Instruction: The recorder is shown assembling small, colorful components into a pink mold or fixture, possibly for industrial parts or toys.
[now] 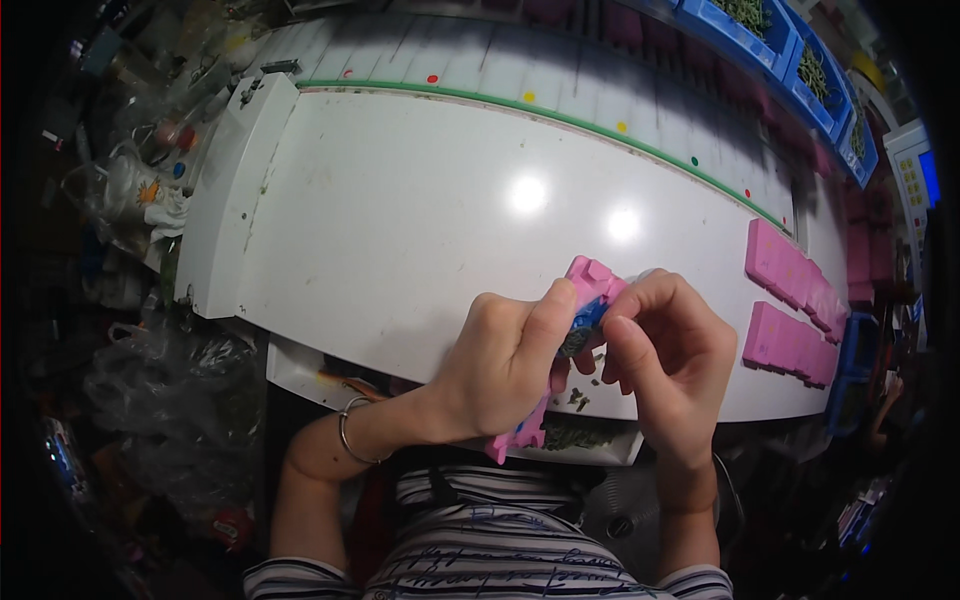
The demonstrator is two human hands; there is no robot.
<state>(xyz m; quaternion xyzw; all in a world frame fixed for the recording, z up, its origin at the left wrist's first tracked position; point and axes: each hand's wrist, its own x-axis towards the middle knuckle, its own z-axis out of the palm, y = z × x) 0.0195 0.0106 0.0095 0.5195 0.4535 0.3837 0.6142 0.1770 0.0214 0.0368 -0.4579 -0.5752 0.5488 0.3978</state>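
My left hand (500,355) is closed around a long pink holder (592,275) and tilts it above the near edge of the white table. A blue part (590,314) is set in the holder beside my left thumb, with a dark round piece (574,343) just below it. My right hand (680,370) comes in from the other side, thumb and forefinger bent together at the blue part. Whatever lies between those fingertips is too small to make out. Several small dark greenish pieces (578,400) lie on the table under my hands.
Two rows of pink blocks, one far (790,268) and one near (790,345), lie at the right. A drawer (590,450) of greenish pieces juts out below. Blue bins (745,25) stand at the back right. Plastic bags (180,400) crowd the left, beyond a white side wall (228,200).
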